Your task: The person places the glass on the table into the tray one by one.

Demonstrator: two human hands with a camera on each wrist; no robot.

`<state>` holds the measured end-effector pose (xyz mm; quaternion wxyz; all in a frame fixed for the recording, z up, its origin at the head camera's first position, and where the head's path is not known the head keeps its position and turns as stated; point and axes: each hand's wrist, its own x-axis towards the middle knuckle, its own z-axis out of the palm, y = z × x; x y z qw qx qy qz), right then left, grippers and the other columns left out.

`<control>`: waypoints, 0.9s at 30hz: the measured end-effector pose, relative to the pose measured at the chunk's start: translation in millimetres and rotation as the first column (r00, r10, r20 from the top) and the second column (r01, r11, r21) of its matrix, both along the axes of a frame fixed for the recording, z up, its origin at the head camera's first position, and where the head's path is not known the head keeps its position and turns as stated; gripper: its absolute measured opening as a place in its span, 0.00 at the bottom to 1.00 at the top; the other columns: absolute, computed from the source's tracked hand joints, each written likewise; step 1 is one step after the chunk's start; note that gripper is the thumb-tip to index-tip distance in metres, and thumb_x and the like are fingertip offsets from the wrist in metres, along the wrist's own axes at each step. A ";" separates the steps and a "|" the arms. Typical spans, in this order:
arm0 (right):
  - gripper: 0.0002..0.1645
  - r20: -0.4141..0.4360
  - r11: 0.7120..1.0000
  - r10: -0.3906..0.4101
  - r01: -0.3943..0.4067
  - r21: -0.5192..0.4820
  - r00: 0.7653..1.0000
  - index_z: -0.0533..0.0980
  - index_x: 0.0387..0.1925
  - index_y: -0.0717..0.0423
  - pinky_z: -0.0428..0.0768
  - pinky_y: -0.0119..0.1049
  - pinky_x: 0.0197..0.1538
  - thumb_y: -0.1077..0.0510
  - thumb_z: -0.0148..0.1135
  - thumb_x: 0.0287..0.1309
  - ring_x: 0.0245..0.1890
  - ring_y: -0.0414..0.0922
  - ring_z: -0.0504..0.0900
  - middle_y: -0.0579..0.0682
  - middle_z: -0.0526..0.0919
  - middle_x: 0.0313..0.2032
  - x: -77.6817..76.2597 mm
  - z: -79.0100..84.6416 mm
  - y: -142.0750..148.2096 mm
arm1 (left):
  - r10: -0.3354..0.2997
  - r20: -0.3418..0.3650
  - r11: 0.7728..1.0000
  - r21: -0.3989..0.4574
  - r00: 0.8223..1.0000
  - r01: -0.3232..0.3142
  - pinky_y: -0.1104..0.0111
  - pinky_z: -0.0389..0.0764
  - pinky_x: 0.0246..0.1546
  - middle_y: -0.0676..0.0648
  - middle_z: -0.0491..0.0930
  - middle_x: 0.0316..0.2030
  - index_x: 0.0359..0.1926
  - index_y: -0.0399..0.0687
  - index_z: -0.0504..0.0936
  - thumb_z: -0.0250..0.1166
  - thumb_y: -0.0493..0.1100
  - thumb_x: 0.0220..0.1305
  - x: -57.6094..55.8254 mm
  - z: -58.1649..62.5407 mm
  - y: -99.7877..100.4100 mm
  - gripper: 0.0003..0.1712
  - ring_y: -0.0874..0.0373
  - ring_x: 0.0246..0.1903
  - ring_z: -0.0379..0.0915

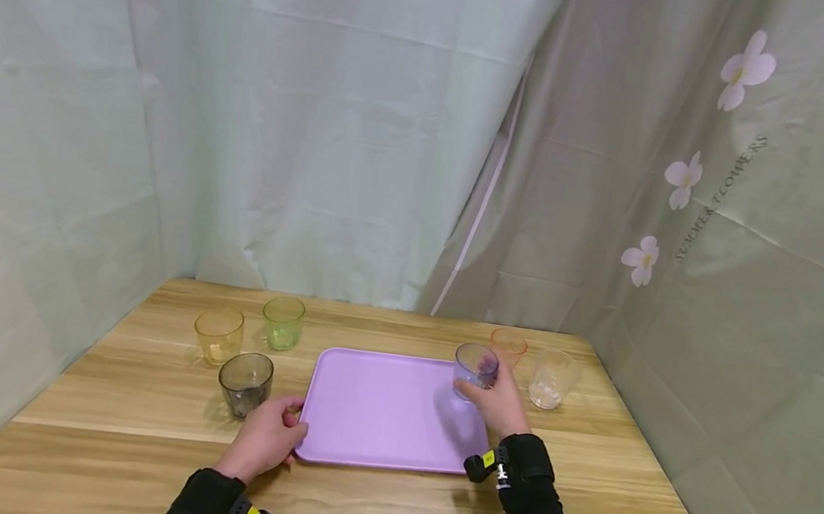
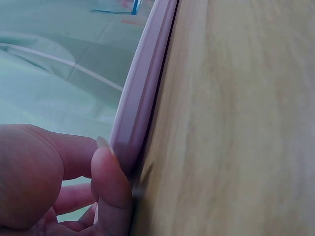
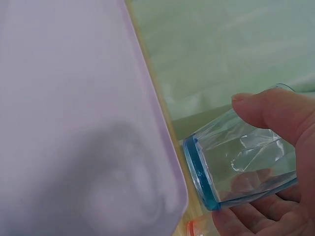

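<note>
In the head view a light purple tray point(image 1: 384, 413) lies on the wooden table. My left hand point(image 1: 263, 440) is at its front left corner, thumb and fingers pinching the rim point(image 2: 139, 93), as the left wrist view shows close up. My right hand point(image 1: 502, 402) holds a see-through blue cup point(image 1: 473, 367) by its sides, thumb on one side and fingers on the other. The cup is over the tray's back right corner and casts a shadow on it. From the right wrist, the cup's thick blue base point(image 3: 201, 174) shows close by the tray's edge.
Left of the tray stand a grey cup point(image 1: 245, 390), close to my left hand, a yellow cup point(image 1: 219, 339) and a green cup point(image 1: 282, 327). To the right are an orange cup point(image 1: 512, 344) and a clear cup point(image 1: 552, 381). Pale curtains point(image 1: 335, 132) hang around the table.
</note>
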<state>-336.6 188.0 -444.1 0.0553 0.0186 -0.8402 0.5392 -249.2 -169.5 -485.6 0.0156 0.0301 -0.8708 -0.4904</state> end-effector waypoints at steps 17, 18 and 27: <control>0.48 -0.022 0.999 0.026 -0.025 0.028 0.999 0.66 0.75 0.67 0.76 0.59 0.76 0.54 0.80 0.61 0.71 0.64 0.77 0.68 0.76 0.70 -7.1 4.3 -23.7 | 0.004 0.003 1.000 0.004 1.000 -0.004 0.64 0.82 0.17 0.44 0.76 0.32 0.68 0.23 0.76 0.65 0.30 0.67 -0.2 -2.4 -0.6 0.30 0.56 0.15 0.77; 0.48 -0.020 0.999 0.029 -0.029 0.028 0.999 0.66 0.75 0.68 0.76 0.59 0.76 0.54 0.80 0.61 0.71 0.64 0.77 0.69 0.76 0.70 -7.7 4.4 -24.8 | 0.004 0.000 1.000 0.003 1.000 -0.004 0.65 0.82 0.17 0.44 0.76 0.32 0.68 0.23 0.76 0.65 0.30 0.67 -0.3 -2.6 -0.5 0.30 0.56 0.15 0.77; 0.47 -0.018 0.998 0.055 -0.055 0.007 0.998 0.67 0.75 0.68 0.77 0.59 0.75 0.55 0.79 0.62 0.70 0.64 0.78 0.69 0.76 0.70 -14.8 2.4 -35.0 | 0.003 0.007 1.000 -0.002 1.000 -0.003 0.67 0.80 0.17 0.45 0.76 0.31 0.68 0.23 0.77 0.66 0.31 0.67 -0.5 -1.9 -0.2 0.30 0.57 0.15 0.77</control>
